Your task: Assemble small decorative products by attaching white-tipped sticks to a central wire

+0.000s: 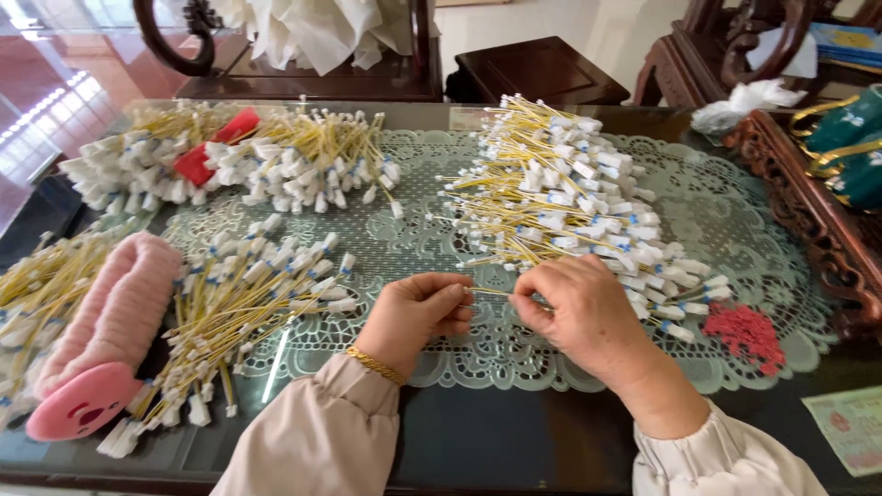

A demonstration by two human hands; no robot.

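- Dark glass-topped table [514,441] with a pale green lace mat [726,230] is lying under my work, and carved dark wooden furniture is standing behind it.
- I am holding one thin yellow tube with white end fittings [487,292] between my two hands, just above the near edge of the mat.
- My left hand [418,312] is pinching the tube's left end, thumb pressed against curled fingers.
- My right hand [579,312] is gripping the other end, fingers closed over it, so the fitting there is staying hidden from me.
- Counting what is lying about: I am seeing four heaps of these tubes, too many in each to count singly. A big loose heap [570,184] is sitting just beyond my right hand, a bundled heap [266,161] is resting far left, a smaller heap [243,312] is spreading beside my left hand, and one more [37,285] is lying at the left edge.
- One pink plush roll [115,321] is lying between the two left heaps; one small pile of red caps [749,332] is sitting right of my hand.
- I am judging that my right wrist could nudge the big heap and scatter tubes, being so close.
- Pulling too hard could kink the thin tube or pop a fitting loose.
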